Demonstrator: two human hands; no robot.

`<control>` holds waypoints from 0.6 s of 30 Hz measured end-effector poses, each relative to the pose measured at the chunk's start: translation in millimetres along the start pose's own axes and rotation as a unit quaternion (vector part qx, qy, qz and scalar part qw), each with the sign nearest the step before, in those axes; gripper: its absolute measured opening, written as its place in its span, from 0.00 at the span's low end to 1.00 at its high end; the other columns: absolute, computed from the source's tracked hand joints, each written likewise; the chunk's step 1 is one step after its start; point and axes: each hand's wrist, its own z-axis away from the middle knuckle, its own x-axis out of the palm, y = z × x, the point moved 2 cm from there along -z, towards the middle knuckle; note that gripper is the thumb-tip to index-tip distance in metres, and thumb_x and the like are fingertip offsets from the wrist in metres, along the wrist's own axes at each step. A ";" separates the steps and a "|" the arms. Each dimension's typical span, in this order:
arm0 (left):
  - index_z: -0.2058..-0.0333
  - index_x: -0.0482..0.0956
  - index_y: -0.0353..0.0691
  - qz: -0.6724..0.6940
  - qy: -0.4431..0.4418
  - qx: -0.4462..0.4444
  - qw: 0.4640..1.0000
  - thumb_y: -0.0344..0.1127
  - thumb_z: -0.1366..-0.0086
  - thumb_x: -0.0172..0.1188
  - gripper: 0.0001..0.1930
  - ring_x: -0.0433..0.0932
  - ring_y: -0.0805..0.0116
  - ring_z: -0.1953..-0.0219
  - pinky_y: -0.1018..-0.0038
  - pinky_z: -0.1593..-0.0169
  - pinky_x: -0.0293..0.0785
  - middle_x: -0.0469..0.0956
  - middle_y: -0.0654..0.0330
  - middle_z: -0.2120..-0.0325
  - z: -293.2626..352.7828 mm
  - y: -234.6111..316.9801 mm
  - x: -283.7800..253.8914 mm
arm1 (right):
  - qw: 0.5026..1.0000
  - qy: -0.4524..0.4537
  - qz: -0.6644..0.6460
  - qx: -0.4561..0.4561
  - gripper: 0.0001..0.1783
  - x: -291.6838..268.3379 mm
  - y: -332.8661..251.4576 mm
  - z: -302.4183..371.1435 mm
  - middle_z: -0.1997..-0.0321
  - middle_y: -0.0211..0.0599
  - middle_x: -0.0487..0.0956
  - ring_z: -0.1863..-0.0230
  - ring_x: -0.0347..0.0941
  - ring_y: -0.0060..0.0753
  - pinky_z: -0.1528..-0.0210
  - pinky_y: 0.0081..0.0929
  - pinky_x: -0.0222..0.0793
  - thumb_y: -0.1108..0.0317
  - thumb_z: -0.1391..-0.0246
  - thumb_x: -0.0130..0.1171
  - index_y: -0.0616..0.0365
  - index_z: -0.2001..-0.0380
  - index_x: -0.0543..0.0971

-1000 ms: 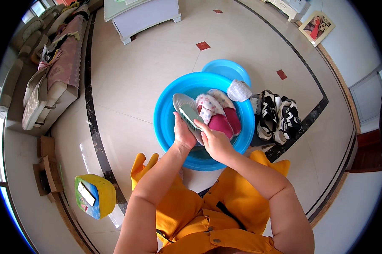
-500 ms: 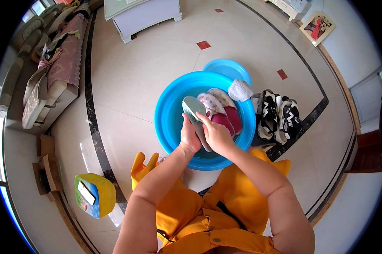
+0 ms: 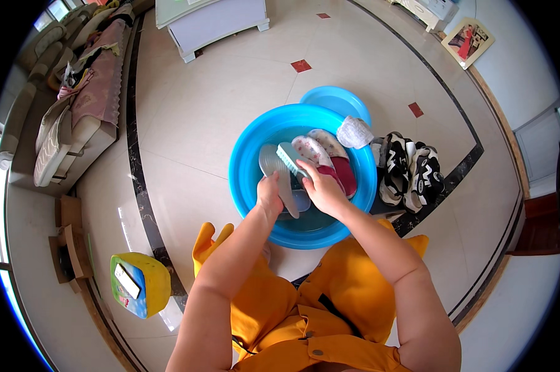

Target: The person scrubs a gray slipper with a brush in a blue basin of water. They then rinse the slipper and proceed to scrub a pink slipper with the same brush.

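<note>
A pale grey slipper (image 3: 270, 160), its sole facing up, is gripped at its lower part by my left hand (image 3: 269, 195). My right hand (image 3: 324, 191) is closed around a mint-green scrub brush (image 3: 287, 156), whose pale bristles show beside the slipper. Both are over a blue basin (image 3: 235, 170) holding water. At the basin's right side lie floral slippers (image 3: 311, 149) with maroon parts, close to my right hand. A blue, partly see-through shape shows under the slipper; I cannot make out what it is.
A crumpled white cloth (image 3: 354, 132) hangs on the basin's rim. Behind stands a second blue basin (image 3: 337, 98). Black and white sneakers (image 3: 396, 168) are on the right. On the left, a yellow tub-like stool (image 3: 159, 284) bears a phone (image 3: 127, 281). A sofa (image 3: 97, 93) stands farther off.
The brush, earlier mostly hidden against the slipper, has turned and come away to the right, showing its bristles. The slipper has lowered slightly and tipped, showing its ribbed sole.
</note>
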 end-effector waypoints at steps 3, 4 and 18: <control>0.45 0.65 0.33 0.015 0.028 0.006 0.999 0.34 0.30 0.42 0.18 0.72 0.46 0.51 0.48 0.46 0.67 0.72 0.46 0.51 -32.1 -9.5 -17.0 | 0.999 -0.010 0.037 -0.025 0.26 16.0 7.0 1.5 0.79 0.49 0.76 0.76 0.74 0.54 0.74 0.49 0.68 0.69 0.41 0.48 0.46 0.39 0.62; 0.45 0.65 0.32 0.025 0.032 -0.002 0.999 0.33 0.30 0.41 0.18 0.72 0.45 0.50 0.47 0.46 0.67 0.72 0.45 0.51 -50.6 -16.1 -28.4 | 0.998 -0.008 0.046 -0.035 0.27 21.4 10.0 2.0 0.78 0.49 0.76 0.76 0.74 0.54 0.73 0.49 0.68 0.70 0.41 0.48 0.45 0.38 0.62; 0.42 0.64 0.36 0.144 -0.047 -0.062 0.986 0.45 0.29 0.37 0.24 0.66 0.47 0.43 0.51 0.39 0.60 0.68 0.47 0.45 -36.3 -7.7 -13.6 | 0.998 -0.048 0.048 0.012 0.28 32.8 23.2 0.0 0.75 0.52 0.77 0.72 0.76 0.54 0.70 0.50 0.69 0.68 0.40 0.47 0.43 0.36 0.60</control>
